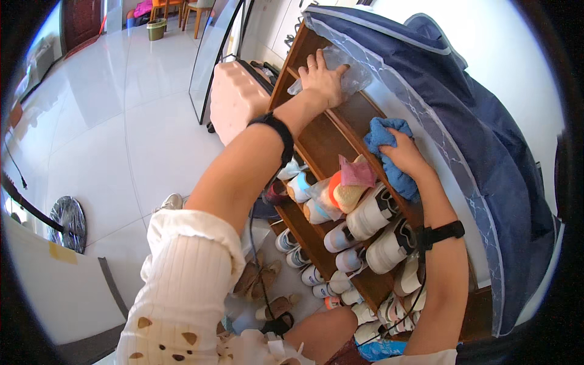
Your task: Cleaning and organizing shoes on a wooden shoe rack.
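Observation:
At the top of a brown wooden shoe rack [356,115], my left hand [322,79] lies over a crumpled clear plastic bag [356,76], its fingers spread and touching the plastic. My right hand [404,153] is closed round a bunched blue cloth [398,179], which rests against the upper right part of the rack. Below the hands, a pair of white sneakers [368,219] stands on a shelf. Beside them lie soft slippers in clear plastic [340,193] and a small pink packet [358,172].
A dark blue fabric cover [462,121] is folded back along the rack's right side. To the left stand a pale pink suitcase [237,94] and a glass panel [213,61]. Lower shelves hold several shoes, and brown shoes [255,277] lie on the white tiled floor [134,134].

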Demonstrator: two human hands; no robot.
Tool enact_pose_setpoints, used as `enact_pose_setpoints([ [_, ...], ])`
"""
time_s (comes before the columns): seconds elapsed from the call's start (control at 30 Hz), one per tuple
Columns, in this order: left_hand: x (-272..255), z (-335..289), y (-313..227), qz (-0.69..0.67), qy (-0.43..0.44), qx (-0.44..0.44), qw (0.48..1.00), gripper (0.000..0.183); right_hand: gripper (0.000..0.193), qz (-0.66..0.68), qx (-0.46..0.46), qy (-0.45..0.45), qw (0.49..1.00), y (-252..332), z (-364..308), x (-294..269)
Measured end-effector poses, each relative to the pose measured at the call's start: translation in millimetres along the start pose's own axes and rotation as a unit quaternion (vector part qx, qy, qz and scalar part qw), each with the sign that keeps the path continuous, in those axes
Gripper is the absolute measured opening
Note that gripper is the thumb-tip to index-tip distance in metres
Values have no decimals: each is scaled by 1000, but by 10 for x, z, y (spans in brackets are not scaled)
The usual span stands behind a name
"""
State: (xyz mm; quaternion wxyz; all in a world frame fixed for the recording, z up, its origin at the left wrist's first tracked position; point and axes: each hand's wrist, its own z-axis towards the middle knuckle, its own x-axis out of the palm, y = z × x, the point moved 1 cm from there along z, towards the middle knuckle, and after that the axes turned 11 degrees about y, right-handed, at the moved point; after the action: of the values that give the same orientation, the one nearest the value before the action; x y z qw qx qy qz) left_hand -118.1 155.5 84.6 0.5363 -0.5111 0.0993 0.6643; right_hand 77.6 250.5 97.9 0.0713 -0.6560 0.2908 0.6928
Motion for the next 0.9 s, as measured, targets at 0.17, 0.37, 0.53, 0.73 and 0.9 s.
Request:
enact_pose_setpoints([
  [0.17, 136, 359, 32, 25, 119, -6, 993, 54, 44, 3, 2, 25, 1000, 15, 110, -23],
  [0.37, 146, 214, -45, -142, -24, -34, 989, 10, 50, -46, 47, -12, 998, -68, 272, 3],
  [0.53, -165, -746, 92, -373, -124, -47, 918, 12, 51, -61, 57, -11, 996, -136, 364, -74],
  [0.73, -68, -1634, 865, -778, -123, -176, 590, 6, 47, -69, 134, -46, 987, -265, 626, -29],
  [0.9, 68, -1795, 1212, -816, -138, -217, 517, 8, 59, -25, 93, -12, 995, -142, 344, -75],
])
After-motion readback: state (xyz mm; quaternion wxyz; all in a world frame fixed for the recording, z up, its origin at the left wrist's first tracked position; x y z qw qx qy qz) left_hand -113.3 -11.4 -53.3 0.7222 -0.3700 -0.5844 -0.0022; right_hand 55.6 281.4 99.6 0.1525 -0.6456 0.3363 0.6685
